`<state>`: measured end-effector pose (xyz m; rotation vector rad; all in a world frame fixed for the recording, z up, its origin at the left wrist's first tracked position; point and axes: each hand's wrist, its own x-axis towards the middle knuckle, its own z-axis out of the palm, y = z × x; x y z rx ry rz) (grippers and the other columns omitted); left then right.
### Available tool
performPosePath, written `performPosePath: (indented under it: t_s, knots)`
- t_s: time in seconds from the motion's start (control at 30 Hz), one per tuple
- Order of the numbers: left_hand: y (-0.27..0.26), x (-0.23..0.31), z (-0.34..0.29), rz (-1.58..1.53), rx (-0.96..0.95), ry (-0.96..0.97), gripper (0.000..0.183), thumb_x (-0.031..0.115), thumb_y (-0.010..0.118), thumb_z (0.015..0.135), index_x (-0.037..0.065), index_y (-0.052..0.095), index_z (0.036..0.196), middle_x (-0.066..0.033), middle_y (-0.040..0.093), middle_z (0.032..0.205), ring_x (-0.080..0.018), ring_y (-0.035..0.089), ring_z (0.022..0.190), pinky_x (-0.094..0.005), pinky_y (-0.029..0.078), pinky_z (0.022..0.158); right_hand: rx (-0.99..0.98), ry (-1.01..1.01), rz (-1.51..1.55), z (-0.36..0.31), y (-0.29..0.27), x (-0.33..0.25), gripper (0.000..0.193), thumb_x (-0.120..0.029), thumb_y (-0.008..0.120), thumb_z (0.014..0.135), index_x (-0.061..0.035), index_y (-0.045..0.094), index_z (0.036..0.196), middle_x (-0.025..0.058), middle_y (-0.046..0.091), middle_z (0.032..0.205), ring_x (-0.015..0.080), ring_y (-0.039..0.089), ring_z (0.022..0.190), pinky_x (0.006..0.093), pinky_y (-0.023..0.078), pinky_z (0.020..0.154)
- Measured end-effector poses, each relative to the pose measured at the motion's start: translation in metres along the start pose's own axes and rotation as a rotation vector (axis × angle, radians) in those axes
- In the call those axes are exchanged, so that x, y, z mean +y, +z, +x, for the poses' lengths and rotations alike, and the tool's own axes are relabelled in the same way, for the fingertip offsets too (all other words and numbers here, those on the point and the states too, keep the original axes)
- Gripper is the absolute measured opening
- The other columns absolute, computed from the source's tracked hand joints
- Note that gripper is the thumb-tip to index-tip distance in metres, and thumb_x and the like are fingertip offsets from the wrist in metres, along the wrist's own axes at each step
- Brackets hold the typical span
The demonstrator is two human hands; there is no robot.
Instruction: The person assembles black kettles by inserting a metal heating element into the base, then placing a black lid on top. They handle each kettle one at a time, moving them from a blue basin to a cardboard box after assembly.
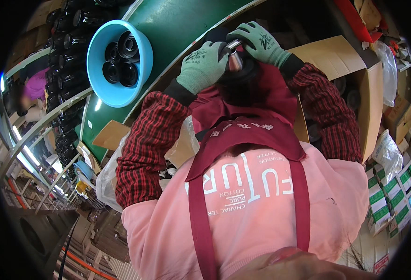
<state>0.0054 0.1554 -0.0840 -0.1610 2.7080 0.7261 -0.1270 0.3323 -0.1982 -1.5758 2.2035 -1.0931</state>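
Both my hands wear light green gloves with black cuffs and meet at the far edge of my lap. My left hand curls its fingers against the left side of a shiny metal cylindrical part. From the right, my right hand closes its fingers at the upper end of the same part. Just below it is a black rounded piece in front of my dark red apron; whether the two are joined, I cannot tell. The fingertips are partly hidden.
A light blue basin holding several black round parts stands on the green work surface. Stacked black pieces line the left side. An open cardboard box with dark parts is by my right arm. Green-and-white boxes lie farther right.
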Motion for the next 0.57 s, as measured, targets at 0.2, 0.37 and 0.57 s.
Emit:
performPosePath:
  t_s: [0.2, 0.37, 0.57]
  knots:
    - [-0.010, 0.013, -0.002, 0.093, -0.120, -0.081, 0.034, 0.037, 0.048, 0.102, 0.007, 0.062, 0.113, -0.0182, 0.068, 0.108, -0.0366, 0.069, 0.095, -0.0483, 0.054, 0.083, -0.135, 0.218, 1.521, 0.012, -0.015, 0.053, 0.047, -0.020, 0.045, 0.102, 0.0084, 0.054, 0.138, 0.0157, 0.069, 0.121, 0.0263, 0.066, 0.110, 0.0358, 0.046, 0.107]
    - [-0.018, 0.029, 0.004, 0.122, -0.201, -0.170, 0.031, 0.031, 0.053, 0.100, 0.006, 0.061, 0.116, -0.0186, 0.070, 0.098, -0.0394, 0.067, 0.096, -0.0477, 0.053, 0.084, -0.073, -0.181, 2.324, 0.029, 0.018, 0.039, 0.047, -0.036, 0.043, 0.107, -0.0030, 0.050, 0.139, 0.0045, 0.062, 0.084, 0.0167, 0.059, 0.076, 0.0327, 0.044, 0.079]
    - [-0.003, -0.025, 0.013, -0.318, -0.113, 0.201, 0.047, 0.041, 0.062, 0.093, 0.010, 0.063, 0.127, -0.0176, 0.071, 0.112, -0.0366, 0.069, 0.097, -0.0430, 0.054, 0.086, 0.196, -0.107, 2.402, -0.016, 0.000, -0.014, 0.050, -0.050, 0.032, 0.109, -0.0067, 0.051, 0.126, -0.0045, 0.044, 0.046, 0.0128, 0.044, 0.038, 0.0258, 0.038, 0.053]
